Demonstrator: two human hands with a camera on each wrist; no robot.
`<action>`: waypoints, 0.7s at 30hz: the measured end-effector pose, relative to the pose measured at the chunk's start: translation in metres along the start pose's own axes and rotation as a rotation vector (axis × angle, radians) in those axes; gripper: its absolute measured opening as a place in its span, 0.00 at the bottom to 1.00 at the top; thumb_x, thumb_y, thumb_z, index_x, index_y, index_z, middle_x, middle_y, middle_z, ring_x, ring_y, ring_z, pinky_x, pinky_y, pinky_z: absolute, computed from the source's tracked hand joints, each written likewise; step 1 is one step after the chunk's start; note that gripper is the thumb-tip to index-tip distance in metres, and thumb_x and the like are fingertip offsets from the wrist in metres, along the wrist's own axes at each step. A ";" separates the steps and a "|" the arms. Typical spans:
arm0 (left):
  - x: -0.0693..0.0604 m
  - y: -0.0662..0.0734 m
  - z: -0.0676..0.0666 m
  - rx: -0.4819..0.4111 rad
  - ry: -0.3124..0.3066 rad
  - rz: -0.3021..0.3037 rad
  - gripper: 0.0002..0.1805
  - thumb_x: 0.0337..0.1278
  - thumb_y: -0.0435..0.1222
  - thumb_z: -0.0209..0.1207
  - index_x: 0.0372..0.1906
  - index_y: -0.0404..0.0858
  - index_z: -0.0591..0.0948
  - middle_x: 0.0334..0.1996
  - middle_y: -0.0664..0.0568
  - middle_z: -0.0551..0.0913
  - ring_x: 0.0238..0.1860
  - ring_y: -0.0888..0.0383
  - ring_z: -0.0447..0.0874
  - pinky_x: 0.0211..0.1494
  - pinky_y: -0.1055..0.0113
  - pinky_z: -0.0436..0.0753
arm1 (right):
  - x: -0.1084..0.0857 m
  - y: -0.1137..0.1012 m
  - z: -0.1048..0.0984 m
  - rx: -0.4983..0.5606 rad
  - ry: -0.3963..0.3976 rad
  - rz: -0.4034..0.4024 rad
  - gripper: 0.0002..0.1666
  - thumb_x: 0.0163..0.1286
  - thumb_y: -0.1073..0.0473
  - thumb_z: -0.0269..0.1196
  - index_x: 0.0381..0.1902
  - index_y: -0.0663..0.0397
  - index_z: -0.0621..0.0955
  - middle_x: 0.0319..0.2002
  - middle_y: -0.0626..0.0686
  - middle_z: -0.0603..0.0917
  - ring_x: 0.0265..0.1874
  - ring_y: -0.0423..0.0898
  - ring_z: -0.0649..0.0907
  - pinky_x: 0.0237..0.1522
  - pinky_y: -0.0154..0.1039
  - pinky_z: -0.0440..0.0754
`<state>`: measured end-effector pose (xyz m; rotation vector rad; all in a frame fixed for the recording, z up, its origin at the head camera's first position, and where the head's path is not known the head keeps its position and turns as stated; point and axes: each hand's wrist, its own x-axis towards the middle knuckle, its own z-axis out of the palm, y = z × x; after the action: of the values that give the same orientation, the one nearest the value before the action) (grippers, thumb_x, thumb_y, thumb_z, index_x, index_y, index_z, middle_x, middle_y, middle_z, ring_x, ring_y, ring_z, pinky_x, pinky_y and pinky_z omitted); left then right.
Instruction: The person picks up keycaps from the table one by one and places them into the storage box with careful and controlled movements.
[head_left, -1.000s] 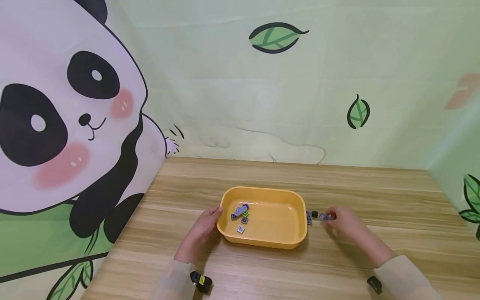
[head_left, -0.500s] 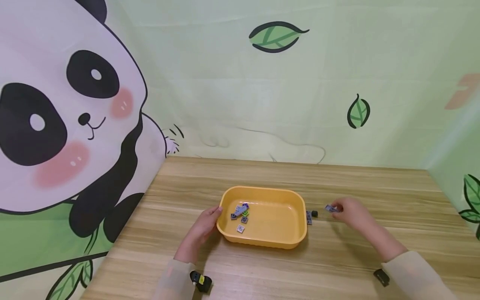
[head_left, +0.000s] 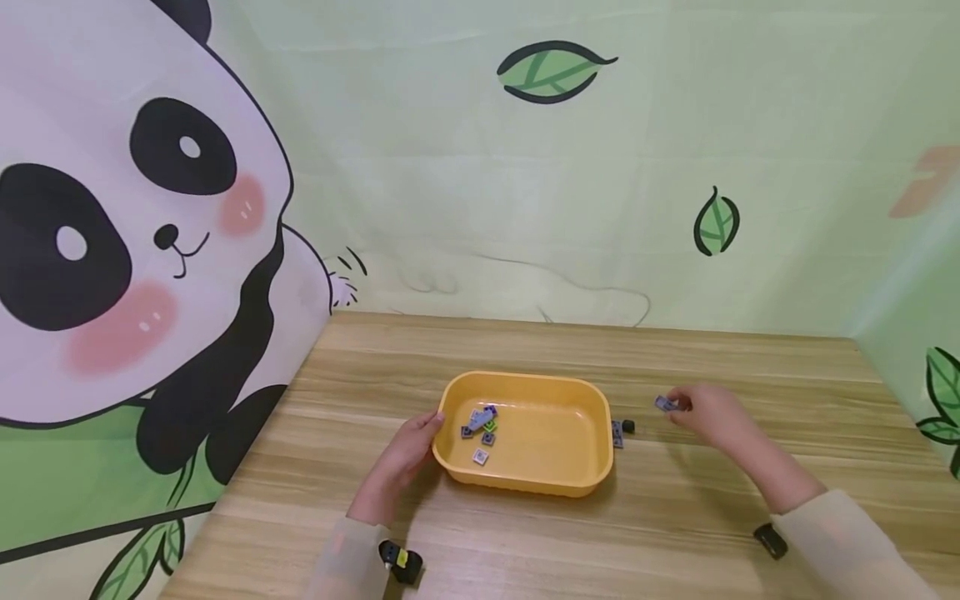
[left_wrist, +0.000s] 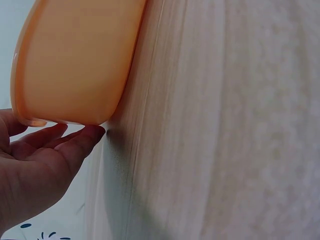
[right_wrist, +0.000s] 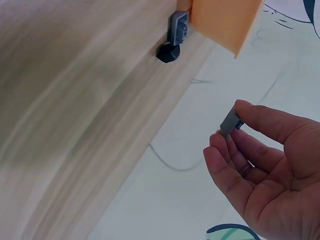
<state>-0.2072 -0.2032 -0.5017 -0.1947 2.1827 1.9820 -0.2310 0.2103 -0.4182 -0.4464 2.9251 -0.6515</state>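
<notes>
My left hand (head_left: pixel 406 450) holds the left end of a yellow plastic tray (head_left: pixel 525 482), thumb at the rim and fingertips against the outer wall, as the left wrist view shows. Several small building-block pieces (head_left: pixel 480 421), grey, purple, green and white, lie in the tray's left part. To the tray's right, my right hand (head_left: pixel 712 414) pinches a small grey-blue building block (right_wrist: pixel 231 121) between thumb and fingers, raised above the table. Another grey-blue block (head_left: pixel 617 433) and a small black block (head_left: pixel 628 427) sit beside the tray's right wall.
The wood-grain table (head_left: pixel 540 550) reaches back to a pale green cloth wall (head_left: pixel 450 192) with a printed panda and leaves. Near my left sleeve there is a black device with a yellow mark (head_left: pixel 403 562); another black device (head_left: pixel 770 541) is by my right sleeve.
My right hand has lifted the grey-blue block off the table and moved it slightly right and away from me. My left hand and the tray stay in place.
</notes>
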 end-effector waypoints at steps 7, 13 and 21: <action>0.000 0.000 0.001 -0.018 -0.008 0.004 0.27 0.82 0.33 0.39 0.72 0.16 0.60 0.70 0.21 0.67 0.70 0.34 0.72 0.71 0.49 0.79 | 0.002 -0.006 -0.010 0.002 -0.006 -0.010 0.18 0.68 0.65 0.65 0.48 0.78 0.82 0.32 0.63 0.86 0.29 0.48 0.80 0.30 0.40 0.80; 0.002 -0.001 0.000 -0.010 -0.007 0.000 0.27 0.82 0.34 0.39 0.72 0.16 0.60 0.70 0.21 0.68 0.69 0.36 0.74 0.70 0.51 0.80 | 0.004 -0.011 -0.018 -0.029 0.008 -0.038 0.17 0.68 0.66 0.66 0.47 0.78 0.83 0.32 0.63 0.86 0.30 0.49 0.81 0.31 0.42 0.81; 0.001 0.000 0.000 -0.009 -0.013 0.002 0.27 0.82 0.33 0.39 0.72 0.16 0.60 0.69 0.21 0.68 0.68 0.38 0.75 0.69 0.51 0.80 | 0.006 -0.015 -0.028 -0.029 -0.014 -0.027 0.18 0.69 0.65 0.65 0.49 0.78 0.82 0.34 0.64 0.86 0.32 0.51 0.82 0.34 0.45 0.82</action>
<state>-0.2085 -0.2031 -0.5024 -0.1800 2.1677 1.9884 -0.2375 0.2065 -0.3873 -0.4927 2.9236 -0.6079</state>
